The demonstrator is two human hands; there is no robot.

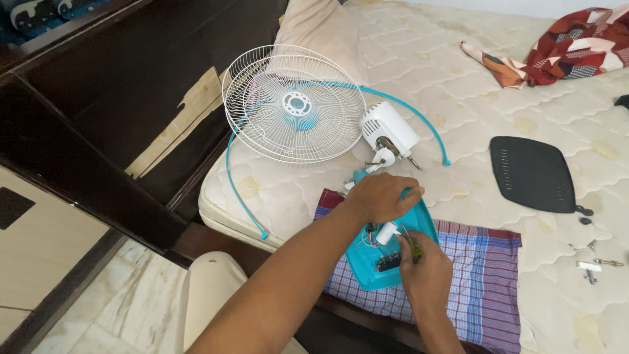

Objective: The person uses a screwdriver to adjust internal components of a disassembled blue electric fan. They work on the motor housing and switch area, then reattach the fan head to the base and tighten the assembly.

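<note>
Head view: turquoise plastic fan base (373, 265), opened with wiring showing, lies on a checked purple cloth (485, 288) at the edge of the cream quilted mattress (458, 85). Left hand (380, 196) sits on the base's far end, fingers curled over its rim. Right hand (426, 272), fingers clamped on a green-handled screwdriver (413, 248), tip inside the base. White wire fan guard (293, 103) and white motor housing (388, 128) lie beyond.
</note>
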